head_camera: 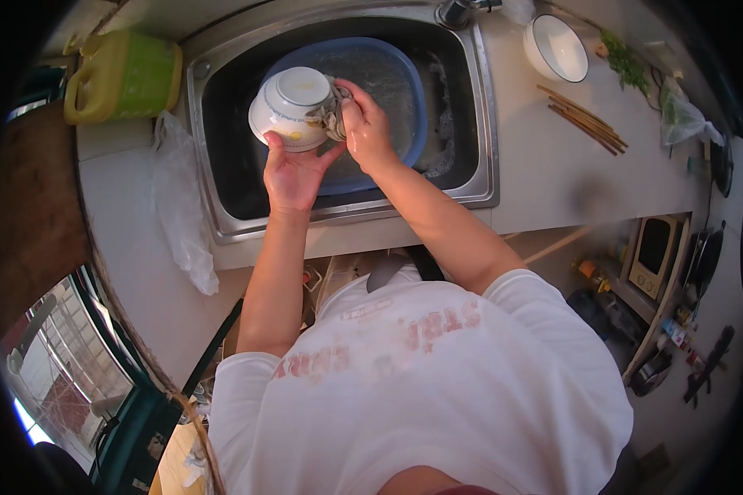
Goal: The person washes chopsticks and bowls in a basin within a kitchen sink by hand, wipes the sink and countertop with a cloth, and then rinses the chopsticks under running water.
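A white patterned bowl (291, 111) is held upside down over a blue plastic basin (418, 124) of cloudy water, which sits in the metal sink (486, 154). My left hand (294, 170) grips the bowl's near rim from below, thumb on its outer wall. In my right hand (365, 127) is a wet, crumpled grey cloth (331, 116), pressed against the bowl's right side. Some of the right fingers are hidden behind the cloth and bowl.
A faucet (455, 13) stands at the sink's back right. Right of it lie a white bowl (556, 48), several wooden chopsticks (585, 120) and green leaves (624, 59). To the left are a green-yellow plastic jug (124, 77) and a clear plastic bag (182, 204).
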{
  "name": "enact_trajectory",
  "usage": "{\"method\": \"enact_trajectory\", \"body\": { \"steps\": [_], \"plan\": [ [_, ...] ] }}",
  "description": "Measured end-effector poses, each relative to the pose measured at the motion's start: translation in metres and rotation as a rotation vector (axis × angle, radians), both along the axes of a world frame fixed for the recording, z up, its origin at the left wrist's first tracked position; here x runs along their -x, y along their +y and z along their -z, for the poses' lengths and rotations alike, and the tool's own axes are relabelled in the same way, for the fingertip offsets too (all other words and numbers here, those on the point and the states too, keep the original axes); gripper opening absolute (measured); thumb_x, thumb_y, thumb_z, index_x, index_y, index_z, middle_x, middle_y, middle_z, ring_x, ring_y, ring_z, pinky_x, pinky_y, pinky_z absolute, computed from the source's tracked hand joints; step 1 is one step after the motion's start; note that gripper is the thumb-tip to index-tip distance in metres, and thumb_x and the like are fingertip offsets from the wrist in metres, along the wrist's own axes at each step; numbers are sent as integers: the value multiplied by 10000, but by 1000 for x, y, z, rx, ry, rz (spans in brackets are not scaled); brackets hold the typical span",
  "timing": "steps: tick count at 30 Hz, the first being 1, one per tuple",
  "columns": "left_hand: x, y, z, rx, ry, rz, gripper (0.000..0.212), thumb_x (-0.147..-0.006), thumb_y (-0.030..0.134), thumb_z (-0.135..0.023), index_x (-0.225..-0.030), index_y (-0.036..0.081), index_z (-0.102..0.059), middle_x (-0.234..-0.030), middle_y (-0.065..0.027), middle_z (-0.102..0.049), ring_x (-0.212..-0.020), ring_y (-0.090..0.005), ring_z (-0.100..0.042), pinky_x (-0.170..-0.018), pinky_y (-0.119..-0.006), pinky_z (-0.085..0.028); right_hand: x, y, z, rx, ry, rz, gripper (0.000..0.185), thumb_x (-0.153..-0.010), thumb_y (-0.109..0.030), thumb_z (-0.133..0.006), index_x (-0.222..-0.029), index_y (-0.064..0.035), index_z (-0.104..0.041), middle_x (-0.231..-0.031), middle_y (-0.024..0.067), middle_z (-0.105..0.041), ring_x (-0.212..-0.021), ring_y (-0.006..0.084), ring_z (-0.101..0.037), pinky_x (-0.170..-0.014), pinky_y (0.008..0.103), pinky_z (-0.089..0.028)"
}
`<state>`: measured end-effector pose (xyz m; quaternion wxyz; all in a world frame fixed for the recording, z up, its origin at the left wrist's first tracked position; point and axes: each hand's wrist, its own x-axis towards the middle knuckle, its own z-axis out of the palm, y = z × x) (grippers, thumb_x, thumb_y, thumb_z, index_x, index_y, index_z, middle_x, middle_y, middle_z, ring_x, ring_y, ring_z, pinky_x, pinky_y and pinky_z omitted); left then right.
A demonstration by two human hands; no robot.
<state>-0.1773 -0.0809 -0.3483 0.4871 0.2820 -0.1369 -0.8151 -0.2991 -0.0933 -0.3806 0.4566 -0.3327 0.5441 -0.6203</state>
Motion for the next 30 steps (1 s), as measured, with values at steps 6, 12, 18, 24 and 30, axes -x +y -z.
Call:
{"method": "enact_trajectory", "body": {
  "steps": [6,12,18,24,30],
  "plan": [
    [-23,-10,-9,52,-514,56,503,-928,360,-457,-1293,26,-370,-1225,-149,-500,-1092,-318,-522,-917,-481,-445,12,-11,-15,200,705,-176,331,-782,-90,-506,-1104,-53,-576,-978,152,-622,-837,339,-600,-735,378,-490],
    [-14,-11,-5,-50,-877,6,395,-936,334,-470,-1121,-12,-517,-1051,-123,-583,-926,-225,-578,-761,-366,-487,20,18,-28,-97,1033,-689,557,-794,-199,-571,-1302,-54,-396,-1060,183,-602,-967,370,-565,-855,407,-436],
    [34,10,-10,714,-1608,301,221,-861,227,-532,-872,12,-584,-818,-218,-607,-723,-412,-570,-627,-445,-465,51,15,-47,-419,530,-517,797,-790,-469,-587,-1367,-31,-253,-1172,239,-531,-1096,370,-518,-933,382,-392],
    [88,13,-53,1189,-1281,238,305,-771,93,-646,-1066,67,-570,-1143,-168,-531,-1053,-355,-498,-882,-391,-427,141,35,-53,-260,397,-15,567,-759,-244,-467,-1265,-3,-383,-1079,233,-571,-973,344,-570,-842,373,-445],
    [41,-16,28,452,-1176,106,480,-834,129,-606,-1253,-6,-418,-1228,-154,-484,-1122,-236,-479,-946,-331,-388,298,40,-99,-228,269,564,347,-801,-176,-420,-1073,30,-482,-932,148,-566,-726,231,-604,-575,309,-522]
  ]
}}
